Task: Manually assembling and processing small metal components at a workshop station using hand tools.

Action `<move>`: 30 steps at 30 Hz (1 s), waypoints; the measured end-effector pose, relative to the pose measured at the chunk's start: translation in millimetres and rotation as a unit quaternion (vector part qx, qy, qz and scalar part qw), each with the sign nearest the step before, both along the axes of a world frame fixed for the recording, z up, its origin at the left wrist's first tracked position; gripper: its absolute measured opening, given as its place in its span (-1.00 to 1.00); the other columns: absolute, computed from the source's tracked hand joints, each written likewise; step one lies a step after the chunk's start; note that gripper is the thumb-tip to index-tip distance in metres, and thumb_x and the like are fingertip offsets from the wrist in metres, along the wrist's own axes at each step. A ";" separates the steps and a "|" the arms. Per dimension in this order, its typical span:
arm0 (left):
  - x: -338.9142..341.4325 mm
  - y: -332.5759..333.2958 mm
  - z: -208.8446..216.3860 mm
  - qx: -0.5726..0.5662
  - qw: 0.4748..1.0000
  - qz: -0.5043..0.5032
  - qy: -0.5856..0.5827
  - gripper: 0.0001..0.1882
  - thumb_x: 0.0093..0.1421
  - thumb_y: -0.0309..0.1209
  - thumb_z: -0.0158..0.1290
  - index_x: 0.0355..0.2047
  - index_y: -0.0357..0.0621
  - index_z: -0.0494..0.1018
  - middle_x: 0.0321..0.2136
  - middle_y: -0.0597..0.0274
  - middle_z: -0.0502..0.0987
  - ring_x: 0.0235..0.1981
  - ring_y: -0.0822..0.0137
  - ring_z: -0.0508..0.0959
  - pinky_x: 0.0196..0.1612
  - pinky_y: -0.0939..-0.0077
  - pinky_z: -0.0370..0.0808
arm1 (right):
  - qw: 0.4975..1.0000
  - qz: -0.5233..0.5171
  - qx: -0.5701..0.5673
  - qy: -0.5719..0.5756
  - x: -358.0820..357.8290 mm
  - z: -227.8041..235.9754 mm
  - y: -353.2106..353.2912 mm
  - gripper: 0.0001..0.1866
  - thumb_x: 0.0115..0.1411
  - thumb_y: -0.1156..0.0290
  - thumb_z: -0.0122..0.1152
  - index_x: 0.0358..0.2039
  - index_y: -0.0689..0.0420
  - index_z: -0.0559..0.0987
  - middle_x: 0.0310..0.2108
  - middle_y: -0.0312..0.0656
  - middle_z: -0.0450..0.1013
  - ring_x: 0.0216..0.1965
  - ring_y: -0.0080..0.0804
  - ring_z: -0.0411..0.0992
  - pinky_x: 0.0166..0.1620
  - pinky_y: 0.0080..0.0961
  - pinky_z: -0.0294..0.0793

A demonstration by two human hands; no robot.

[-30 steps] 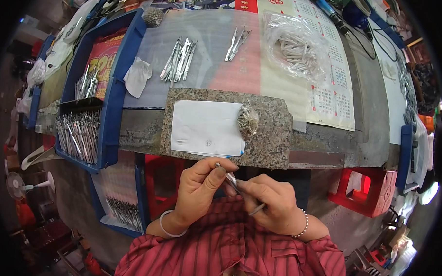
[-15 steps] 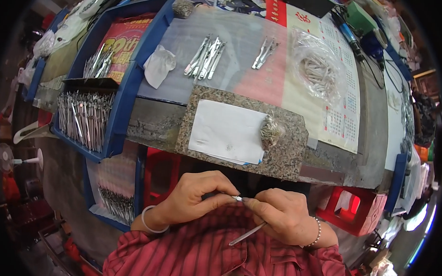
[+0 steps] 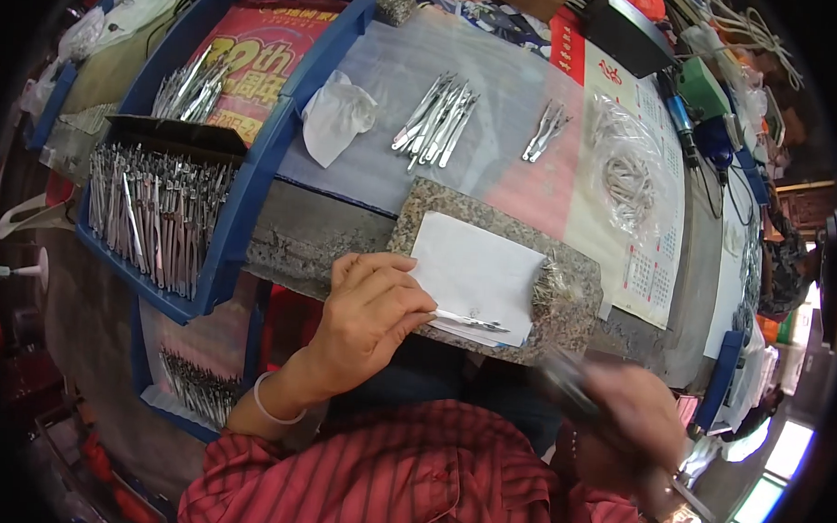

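My left hand (image 3: 370, 315) is at the near left edge of a granite slab (image 3: 577, 327), its fingers pinched on the end of a slim silver metal tool (image 3: 476, 323). The tool lies along the near edge of the white paper (image 3: 478, 264) on the slab, its narrow end pointing right. Off the slab's near right corner, my right hand (image 3: 639, 421) is smeared by motion. A dark tool (image 3: 571, 382) juts from its fingers toward the slab; blur hides its exact kind. Tiny metal pins (image 3: 551, 289) are heaped at the paper's right edge.
At left, a blue bin (image 3: 220, 255) is packed with upright silver tools; a lower blue tray (image 3: 144, 344) holds more. Beyond the slab lie two bunches of tools (image 3: 437, 119) (image 3: 546, 132), a crumpled white cloth (image 3: 339, 120) and a clear bag of pieces (image 3: 629, 181).
My hands have parted from in front of my chest. The left has brought a slim metal tool onto the slab; the right has swung right with a dark tool. The view has shifted.
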State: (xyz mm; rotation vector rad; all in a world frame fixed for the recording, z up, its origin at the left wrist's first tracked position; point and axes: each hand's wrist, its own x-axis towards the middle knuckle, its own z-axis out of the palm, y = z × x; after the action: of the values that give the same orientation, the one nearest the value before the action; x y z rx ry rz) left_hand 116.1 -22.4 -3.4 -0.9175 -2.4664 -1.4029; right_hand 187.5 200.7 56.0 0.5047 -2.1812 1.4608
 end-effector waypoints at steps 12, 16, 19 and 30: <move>-3.2 -15.7 -4.6 0.008 1.000 0.026 -0.004 -0.76 -0.10 -0.59 0.22 -0.36 -0.16 0.49 -0.33 0.19 0.46 -0.11 0.08 0.48 -0.06 0.25 0.33 | 0.946 0.147 0.181 -0.223 -51.3 18.8 -19.1 -0.70 0.29 0.19 0.03 -0.29 0.21 0.48 -0.30 -0.06 0.52 -0.46 -0.17 0.53 -0.47 -0.45 0.47; -7.1 -10.3 2.4 0.018 1.000 0.014 0.019 -0.76 -0.11 -0.59 0.20 -0.37 -0.15 0.48 -0.34 0.23 0.45 -0.11 0.12 0.48 -0.05 0.25 0.30 | 0.942 0.117 0.159 -0.270 -40.1 57.6 -30.4 -0.71 0.22 0.22 0.10 -0.28 0.23 0.48 -0.32 -0.03 0.51 -0.49 -0.16 0.50 -0.48 -0.46 0.46; -4.7 -15.9 -2.6 -0.006 1.000 0.024 0.009 -0.76 -0.11 -0.57 0.20 -0.37 -0.14 0.48 -0.34 0.24 0.45 -0.11 0.12 0.48 -0.05 0.24 0.30 | 0.950 0.174 0.227 -0.121 -72.4 -0.3 -44.1 -0.75 0.13 0.24 0.21 -0.34 0.15 0.45 -0.44 -0.15 0.46 -0.55 -0.18 0.47 -0.56 -0.42 0.40; -6.1 -16.7 1.2 -0.005 1.000 0.008 0.007 -0.78 -0.10 -0.58 0.22 -0.39 -0.17 0.50 -0.34 0.18 0.46 -0.11 0.04 0.47 -0.07 0.23 0.34 | 0.967 0.039 0.063 -0.244 -39.0 8.6 -17.1 -0.59 0.33 0.13 -0.07 -0.28 0.26 0.53 -0.28 0.03 0.54 -0.37 -0.15 0.56 -0.34 -0.46 0.53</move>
State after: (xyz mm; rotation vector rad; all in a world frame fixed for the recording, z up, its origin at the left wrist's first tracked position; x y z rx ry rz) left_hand 110.0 -39.2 -2.2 -0.9052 -2.4680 -1.3764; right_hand 148.5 183.6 64.7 0.2941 -2.6737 1.6285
